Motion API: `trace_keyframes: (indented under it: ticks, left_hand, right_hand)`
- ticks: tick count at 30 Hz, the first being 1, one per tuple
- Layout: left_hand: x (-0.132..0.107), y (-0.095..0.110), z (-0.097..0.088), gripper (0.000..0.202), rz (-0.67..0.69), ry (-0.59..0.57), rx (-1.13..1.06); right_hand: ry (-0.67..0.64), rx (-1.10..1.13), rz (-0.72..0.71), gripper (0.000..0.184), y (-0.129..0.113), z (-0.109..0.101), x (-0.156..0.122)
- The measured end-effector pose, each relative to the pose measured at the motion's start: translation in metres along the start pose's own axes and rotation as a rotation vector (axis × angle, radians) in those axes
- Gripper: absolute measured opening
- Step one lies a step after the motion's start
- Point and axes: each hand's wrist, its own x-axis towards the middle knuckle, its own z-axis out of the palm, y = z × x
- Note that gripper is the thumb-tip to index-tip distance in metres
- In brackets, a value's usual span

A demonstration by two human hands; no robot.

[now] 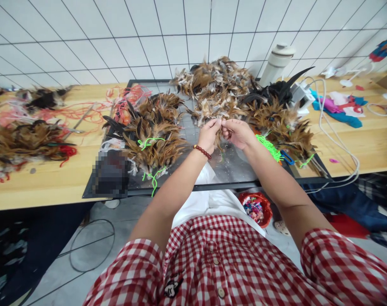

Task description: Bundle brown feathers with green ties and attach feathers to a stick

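Fingertip to fingertip, my left hand [209, 134] and my right hand [239, 131] are pinched closed above the dark-framed tray. Small brown feathers [218, 138] show just below the pinch and seem held there; the fingers hide most of them. Right behind my hands lies a large heap of loose brown feathers [218, 85]. To the left rest feather bundles [155, 131] tied with bright green string [153, 176]. More brown feather bundles [282, 123] lie to the right, beside a pile of green strings [269, 147] and longer black feathers [276, 93].
A pale bottle [276, 63] stands by the tiled wall. White cables [340, 144] loop over the right of the wooden table [378, 144]. Pink string [81, 110] and more feathers [27, 142] lie left. Below is a red basket of scraps [266, 208]. People's legs show at both sides.
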Motion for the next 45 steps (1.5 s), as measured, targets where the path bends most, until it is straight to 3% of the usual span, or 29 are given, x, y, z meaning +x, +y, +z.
trace_keyframes:
  ticks: [6, 11, 13, 19, 23, 28, 32, 36, 38, 40, 45]
  left_hand:
    - [-0.001, 0.001, 0.000, 0.024, -0.057, -0.008, -0.007]
    - [0.007, -0.003, -0.003, 0.025, 0.122, 0.113, 0.109]
    - [0.004, -0.001, -0.002, 0.025, 0.119, 0.072, 0.168]
    - [-0.012, 0.009, 0.004, 0.034, -0.021, -0.152, 0.154]
    - [-0.015, 0.013, 0.005, 0.031, -0.066, -0.257, 0.175]
    - [-0.013, 0.009, 0.005, 0.034, -0.020, -0.261, 0.221]
    - [-0.005, 0.006, 0.002, 0.034, 0.053, -0.134, 0.311]
    - [0.007, 0.018, -0.004, 0.034, 0.140, 0.173, 0.139]
    - [0.011, 0.028, -0.009, 0.033, 0.196, 0.302, 0.034]
    - [0.014, 0.038, -0.013, 0.033, 0.233, 0.390, -0.044]
    - [0.015, 0.044, -0.018, 0.032, 0.235, 0.479, -0.121]
  right_hand:
    - [-0.059, -0.088, 0.004, 0.050, 0.003, -0.005, 0.001]
    - [0.005, -0.251, -0.258, 0.052, 0.007, -0.013, 0.007]
    - [-0.015, -0.216, -0.312, 0.060, 0.004, -0.015, 0.006]
    - [-0.255, -0.139, -0.231, 0.066, -0.010, -0.015, -0.005]
    - [-0.241, -0.122, -0.220, 0.060, -0.013, -0.014, -0.008]
    - [-0.131, -0.101, -0.292, 0.057, -0.003, -0.012, -0.002]
    - [-0.044, -0.216, -0.388, 0.047, 0.005, -0.018, 0.010]
    - [0.068, -0.690, -0.642, 0.022, -0.003, -0.026, 0.033]
    - [0.021, -1.023, -0.728, 0.014, -0.008, -0.021, 0.046]
    - [-0.061, -1.291, -0.756, 0.021, -0.010, -0.009, 0.059]
    - [-0.198, -1.667, -0.798, 0.032, 0.001, 0.031, 0.085]
